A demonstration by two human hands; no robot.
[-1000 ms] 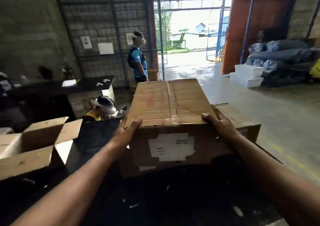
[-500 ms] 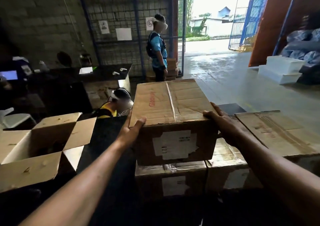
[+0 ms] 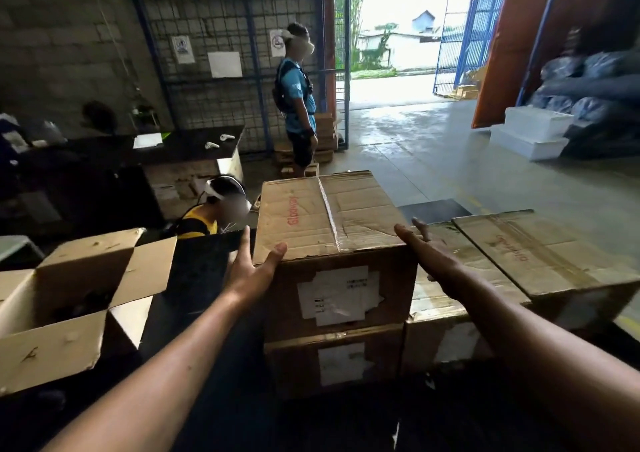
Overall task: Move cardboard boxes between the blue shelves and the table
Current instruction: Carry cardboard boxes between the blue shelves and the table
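The left hand (image 3: 254, 271) was open, fingers spread, with its thumb touching the top near corner of the sealed box (image 3: 332, 243). The right hand (image 3: 427, 249) was open too, flat beside the box's right edge, holding nothing. That box sat on top of a lower box (image 3: 334, 361) on the dark worktop (image 3: 207, 399). Just to the right lay two more closed boxes (image 3: 540, 254). To the left stood an open box (image 3: 69, 299) with its flaps up. Farther back, a person in a yellow shirt (image 3: 201, 221) bent low, and a person in a blue shirt (image 3: 296, 95) stood by the wire wall.
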